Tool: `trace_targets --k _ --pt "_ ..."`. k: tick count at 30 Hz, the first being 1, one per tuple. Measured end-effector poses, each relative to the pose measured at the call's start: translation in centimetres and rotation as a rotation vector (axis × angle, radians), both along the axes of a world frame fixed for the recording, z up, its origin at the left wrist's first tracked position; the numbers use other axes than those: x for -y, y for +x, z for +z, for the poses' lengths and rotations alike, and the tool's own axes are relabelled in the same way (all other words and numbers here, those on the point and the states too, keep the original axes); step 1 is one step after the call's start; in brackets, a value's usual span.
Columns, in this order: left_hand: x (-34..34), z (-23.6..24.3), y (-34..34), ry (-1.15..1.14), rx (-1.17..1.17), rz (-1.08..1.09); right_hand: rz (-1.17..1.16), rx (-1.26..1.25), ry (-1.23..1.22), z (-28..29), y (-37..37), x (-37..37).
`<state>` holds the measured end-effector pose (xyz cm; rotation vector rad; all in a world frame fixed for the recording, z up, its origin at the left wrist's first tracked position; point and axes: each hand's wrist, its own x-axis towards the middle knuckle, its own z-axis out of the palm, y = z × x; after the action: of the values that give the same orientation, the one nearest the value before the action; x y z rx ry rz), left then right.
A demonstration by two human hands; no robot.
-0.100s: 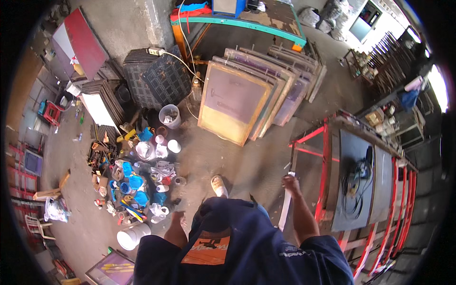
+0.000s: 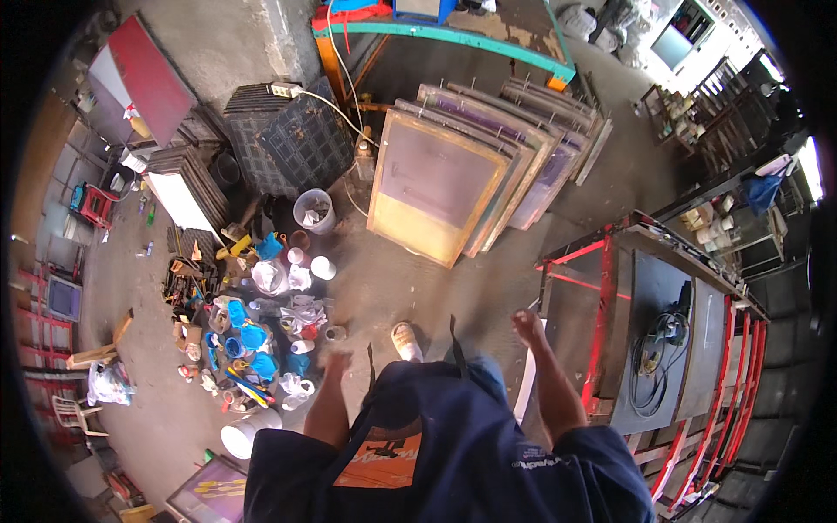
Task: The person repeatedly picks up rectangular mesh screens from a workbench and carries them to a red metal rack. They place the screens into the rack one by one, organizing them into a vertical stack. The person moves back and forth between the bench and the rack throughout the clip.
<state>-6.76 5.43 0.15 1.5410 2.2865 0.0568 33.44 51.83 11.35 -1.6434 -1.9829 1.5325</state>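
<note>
My left hand (image 2: 336, 359) hangs over the floor beside my body, just right of the clutter of cups and bags; its fingers are smeared. My right hand (image 2: 527, 326) is held out on the other side, its fingers curled, with nothing visible in it. Close by its wrist, a long white strip (image 2: 525, 383) runs down beside the red-framed table; whether they touch I cannot tell. A small clear cup (image 2: 335, 333) stands nearest my left hand. Between my arms, my light sandal (image 2: 405, 341) shows on the floor.
Framed screens (image 2: 436, 183) lean in a row ahead, below a teal-edged table (image 2: 453, 42). Left lie blue containers (image 2: 253, 336), bags and a white bucket (image 2: 251, 431). A corded power tool (image 2: 667, 329) rests on the red-framed table (image 2: 602, 305) at right. A grey bin (image 2: 314, 212) stands ahead left.
My left hand has risen further into view, moving forward. My right hand has shifted slightly forward and left. The surroundings have shifted slightly in the picture.
</note>
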Motion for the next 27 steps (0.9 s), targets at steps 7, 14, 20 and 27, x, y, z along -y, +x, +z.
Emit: trace_targets --k 7,14,20,27 --pt "-33.5 11.6 -9.8 0.362 0.814 0.909 0.333 0.194 0.365 8.6 -22.1 -19.0" --pt "-52.9 18.8 -13.2 0.311 0.499 0.677 0.541 0.194 0.549 3.9 -41.2 -39.1" --pt "-65.3 21.9 -18.3 0.009 0.213 0.480 0.733 0.399 0.572 0.8 -49.1 -42.8" --pt "-73.4 18.0 -21.4 0.019 -0.346 -0.055 1.081 0.438 0.587 4.6 -48.0 -40.8"
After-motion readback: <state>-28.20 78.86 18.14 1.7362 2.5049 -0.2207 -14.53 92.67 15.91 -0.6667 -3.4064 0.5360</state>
